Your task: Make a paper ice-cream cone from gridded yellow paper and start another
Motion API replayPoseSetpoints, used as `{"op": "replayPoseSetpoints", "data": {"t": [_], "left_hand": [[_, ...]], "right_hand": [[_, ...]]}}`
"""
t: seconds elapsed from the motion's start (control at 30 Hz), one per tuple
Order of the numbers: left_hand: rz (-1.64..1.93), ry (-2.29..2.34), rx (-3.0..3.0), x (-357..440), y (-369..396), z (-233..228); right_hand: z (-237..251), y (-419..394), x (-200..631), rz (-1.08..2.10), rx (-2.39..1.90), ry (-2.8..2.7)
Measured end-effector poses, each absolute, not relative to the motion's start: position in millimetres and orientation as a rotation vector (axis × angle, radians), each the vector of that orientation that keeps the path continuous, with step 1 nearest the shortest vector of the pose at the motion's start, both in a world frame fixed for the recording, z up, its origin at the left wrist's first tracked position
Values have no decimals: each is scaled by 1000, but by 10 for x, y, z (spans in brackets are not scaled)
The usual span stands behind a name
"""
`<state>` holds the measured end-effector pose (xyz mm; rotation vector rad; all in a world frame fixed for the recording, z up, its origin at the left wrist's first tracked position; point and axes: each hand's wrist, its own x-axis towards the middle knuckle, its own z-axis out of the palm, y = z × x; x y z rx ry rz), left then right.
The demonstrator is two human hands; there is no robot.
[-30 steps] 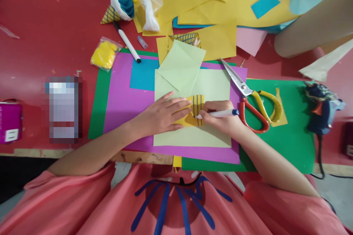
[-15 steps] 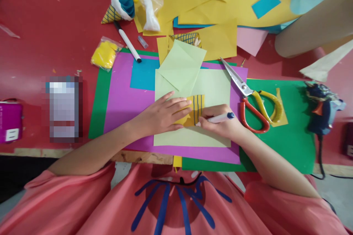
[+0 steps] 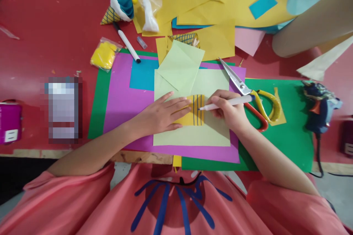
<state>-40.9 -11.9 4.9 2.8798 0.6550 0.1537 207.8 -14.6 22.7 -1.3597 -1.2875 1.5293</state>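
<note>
My left hand point(image 3: 162, 115) lies flat with fingers stretched over a small yellow piece of paper point(image 3: 190, 120), covering its left part. Dark blue parallel lines run up and down the paper's right part. In my right hand point(image 3: 228, 112) is a white felt-tip pen point(image 3: 234, 101) with a dark blue end, its tip at the lined area. Whether the tip touches the paper I cannot tell. Beneath the yellow piece lies a pale green sheet point(image 3: 215, 136), on top of a purple sheet point(image 3: 127, 110).
Scissors point(image 3: 242, 88) with red and yellow handles lie right of my right hand. Farther right is a glue gun point(image 3: 320, 114). Behind are a black-and-white marker point(image 3: 128, 46), a bag of yellow clay point(image 3: 104, 55), a paper ice-cream cone point(image 3: 111, 14) and a cardboard tube point(image 3: 311, 25).
My right hand and the pen have moved up and slightly right, from the lower end of a line to the lined area's middle. The left hand stays in place.
</note>
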Motion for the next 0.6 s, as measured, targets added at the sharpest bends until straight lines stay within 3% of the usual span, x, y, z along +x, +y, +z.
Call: {"op": "replayPoseSetpoints", "data": {"t": [0.23, 0.6], "left_hand": [[107, 668, 2856, -377, -130, 29], [194, 688, 2871, -372, -132, 75]], "right_hand": [[132, -165, 2061, 1278, -1344, -1409], [190, -145, 2035, 1175, -1448, -1603]]}}
